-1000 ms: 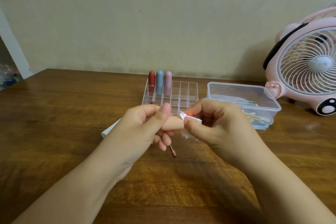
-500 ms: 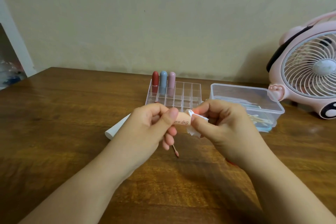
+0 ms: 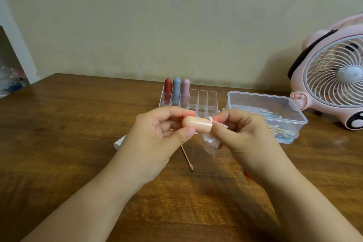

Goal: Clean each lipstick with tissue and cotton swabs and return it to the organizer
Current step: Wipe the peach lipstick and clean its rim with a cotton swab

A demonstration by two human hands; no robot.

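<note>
Left hand (image 3: 157, 137) grip pinches a smooth, round-ended peach lipstick tube (image 3: 197, 123) in front of the clear gridded organizer (image 3: 202, 102). Right hand (image 3: 243, 135) grip pinches crumpled white tissue (image 3: 209, 141) against the tube's end. Red, blue and pink lipsticks stand in the organizer's back row.

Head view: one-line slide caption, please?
Left hand holds a peach lipstick while the right hand wipes it with tissue, organizer behind.
</note>
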